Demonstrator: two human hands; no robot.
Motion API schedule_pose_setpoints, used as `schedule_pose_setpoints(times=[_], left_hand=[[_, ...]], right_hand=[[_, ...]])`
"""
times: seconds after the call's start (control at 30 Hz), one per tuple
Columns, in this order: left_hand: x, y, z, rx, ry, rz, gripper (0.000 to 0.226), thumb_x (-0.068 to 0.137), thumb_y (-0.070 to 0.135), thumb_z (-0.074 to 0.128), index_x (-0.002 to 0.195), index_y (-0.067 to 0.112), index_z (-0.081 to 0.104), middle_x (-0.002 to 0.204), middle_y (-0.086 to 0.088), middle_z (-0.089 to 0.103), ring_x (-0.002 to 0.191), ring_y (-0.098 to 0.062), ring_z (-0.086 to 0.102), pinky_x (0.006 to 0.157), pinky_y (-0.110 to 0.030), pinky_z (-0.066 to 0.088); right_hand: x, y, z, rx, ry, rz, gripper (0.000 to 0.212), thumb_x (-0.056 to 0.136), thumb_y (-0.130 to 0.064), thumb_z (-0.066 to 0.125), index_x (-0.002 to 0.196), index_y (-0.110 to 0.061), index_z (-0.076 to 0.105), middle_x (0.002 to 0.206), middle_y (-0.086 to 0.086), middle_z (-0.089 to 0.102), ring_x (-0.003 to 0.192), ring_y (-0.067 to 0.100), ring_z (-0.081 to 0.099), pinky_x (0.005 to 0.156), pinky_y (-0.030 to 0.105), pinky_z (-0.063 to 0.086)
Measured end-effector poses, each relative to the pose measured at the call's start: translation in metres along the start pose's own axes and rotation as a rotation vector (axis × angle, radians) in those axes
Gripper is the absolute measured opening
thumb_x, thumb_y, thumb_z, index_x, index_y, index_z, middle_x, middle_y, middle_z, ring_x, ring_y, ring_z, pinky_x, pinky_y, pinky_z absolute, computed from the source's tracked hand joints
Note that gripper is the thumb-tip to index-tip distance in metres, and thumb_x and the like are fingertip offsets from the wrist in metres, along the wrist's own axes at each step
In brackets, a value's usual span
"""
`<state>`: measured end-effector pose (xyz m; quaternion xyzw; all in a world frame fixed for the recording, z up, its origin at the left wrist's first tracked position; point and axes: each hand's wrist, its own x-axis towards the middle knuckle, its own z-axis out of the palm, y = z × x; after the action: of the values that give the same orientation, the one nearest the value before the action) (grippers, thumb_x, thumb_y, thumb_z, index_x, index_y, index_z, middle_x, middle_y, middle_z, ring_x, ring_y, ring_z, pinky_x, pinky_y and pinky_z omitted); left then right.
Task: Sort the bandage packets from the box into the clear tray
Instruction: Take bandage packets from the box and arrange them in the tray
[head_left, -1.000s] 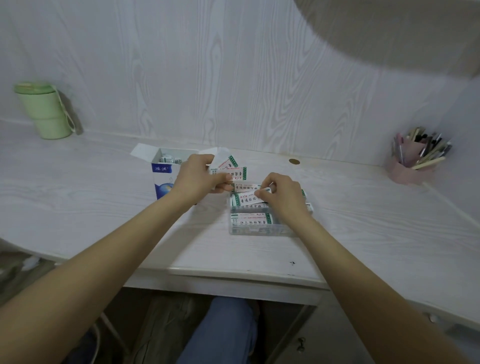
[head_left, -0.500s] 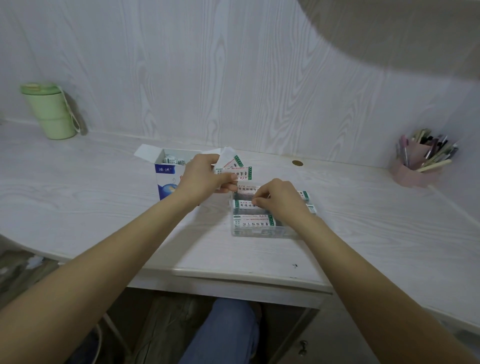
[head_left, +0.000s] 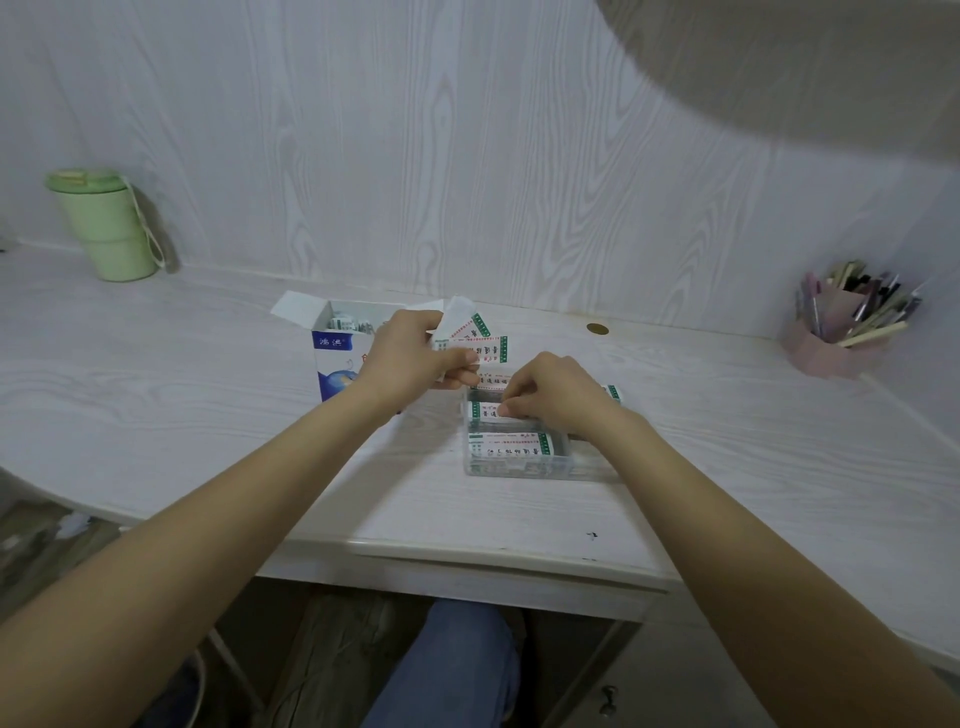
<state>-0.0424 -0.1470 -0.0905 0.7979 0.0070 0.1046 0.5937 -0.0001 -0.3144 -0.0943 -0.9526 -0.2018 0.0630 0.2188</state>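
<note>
Fingers of the right hand (head_left: 553, 397) pinch a bandage packet (head_left: 483, 410) down in the clear tray (head_left: 519, 467) near the desk (head_left: 208, 415) front edge, while the left hand (head_left: 410, 358) grips fanned packets (head_left: 480, 340) beside the open box (head_left: 335, 348) behind.

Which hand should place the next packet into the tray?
Right. The right hand is already over the clear tray, fingers on a packet there; the left hand only holds the spare packets beside it.
</note>
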Motion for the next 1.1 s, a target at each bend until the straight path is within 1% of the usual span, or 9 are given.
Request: schedule_pose_setpoints(times=[0.27,0.33,0.4,0.53,0.7,0.87,0.93,1.03,1.1], left_hand=[[-0.002,0.000,-0.002,-0.095,-0.013,-0.038,0.013,0.083,-0.001,0.068,0.091,0.009,0.065,0.079,-0.008,0.071,0.062,-0.013,0.071,0.058,-0.021,0.058],[-0.004,0.001,-0.001,-0.166,-0.022,-0.073,0.014,0.083,-0.001,0.067,0.089,0.011,0.064,0.079,-0.010,0.071,0.062,-0.014,0.071,0.057,-0.020,0.057],[-0.005,0.003,0.000,-0.226,-0.050,-0.110,0.014,0.083,0.000,0.067,0.092,0.009,0.064,0.081,-0.012,0.072,0.065,-0.016,0.072,0.057,-0.019,0.056],[-0.010,0.006,0.002,-0.215,-0.223,-0.115,0.013,0.089,0.007,0.061,0.102,0.010,0.064,0.084,-0.012,0.073,0.069,-0.018,0.072,0.058,-0.020,0.055],[-0.011,0.013,0.000,-0.116,-0.334,-0.105,0.014,0.094,0.012,0.055,0.106,0.012,0.062,0.089,-0.013,0.073,0.072,-0.020,0.072,0.058,-0.021,0.054],[-0.009,0.018,-0.001,-0.213,-0.229,-0.115,0.016,0.094,0.013,0.056,0.107,0.008,0.063,0.097,-0.016,0.071,0.078,-0.025,0.073,0.061,-0.023,0.059],[-0.009,0.016,-0.002,-0.243,-0.147,-0.115,0.018,0.091,0.009,0.059,0.107,0.003,0.063,0.094,-0.012,0.070,0.072,-0.023,0.072,0.056,-0.021,0.057],[-0.008,0.012,-0.002,-0.154,-0.046,-0.060,0.014,0.088,0.004,0.063,0.101,0.002,0.067,0.087,-0.006,0.068,0.071,-0.012,0.067,0.054,-0.018,0.055],[-0.006,0.011,-0.002,-0.084,-0.036,-0.028,0.012,0.086,0.005,0.065,0.097,0.005,0.069,0.088,-0.006,0.068,0.074,-0.013,0.066,0.057,-0.021,0.057]], right_hand=[[-0.003,0.001,-0.007,0.078,0.070,0.004,0.016,0.084,-0.024,0.070,0.098,-0.016,0.074,0.083,-0.002,0.068,0.082,0.013,0.061,0.063,0.020,0.044],[-0.005,0.003,-0.011,0.227,0.155,-0.010,0.024,0.083,-0.027,0.071,0.106,-0.018,0.071,0.093,-0.003,0.071,0.087,0.011,0.064,0.070,0.019,0.044],[-0.008,0.003,-0.013,0.484,0.183,-0.002,0.029,0.082,-0.026,0.072,0.110,-0.017,0.067,0.091,-0.001,0.072,0.083,0.009,0.067,0.070,0.019,0.048],[-0.013,-0.001,-0.010,0.793,0.243,-0.028,0.012,0.082,-0.004,0.071,0.094,-0.004,0.069,0.071,0.006,0.069,0.057,0.005,0.065,0.059,0.015,0.053],[-0.013,-0.006,-0.013,0.796,0.289,-0.049,0.005,0.084,-0.007,0.069,0.089,-0.006,0.071,0.071,0.001,0.068,0.058,0.003,0.063,0.058,0.013,0.049],[-0.014,-0.006,-0.016,0.908,0.321,0.040,0.018,0.081,-0.004,0.072,0.097,0.001,0.068,0.075,0.007,0.067,0.054,0.004,0.060,0.053,0.014,0.047],[-0.017,-0.004,-0.016,0.907,0.314,0.051,0.019,0.081,-0.003,0.072,0.099,-0.003,0.068,0.074,0.007,0.067,0.050,0.002,0.057,0.054,0.013,0.048],[-0.020,-0.002,-0.016,0.876,0.279,0.041,0.015,0.083,-0.001,0.069,0.096,-0.010,0.068,0.071,0.004,0.065,0.052,0.006,0.054,0.054,0.013,0.047],[-0.021,-0.002,-0.016,0.865,0.254,0.029,0.012,0.084,-0.001,0.068,0.089,-0.012,0.066,0.070,0.005,0.064,0.055,0.009,0.055,0.053,0.015,0.046]])
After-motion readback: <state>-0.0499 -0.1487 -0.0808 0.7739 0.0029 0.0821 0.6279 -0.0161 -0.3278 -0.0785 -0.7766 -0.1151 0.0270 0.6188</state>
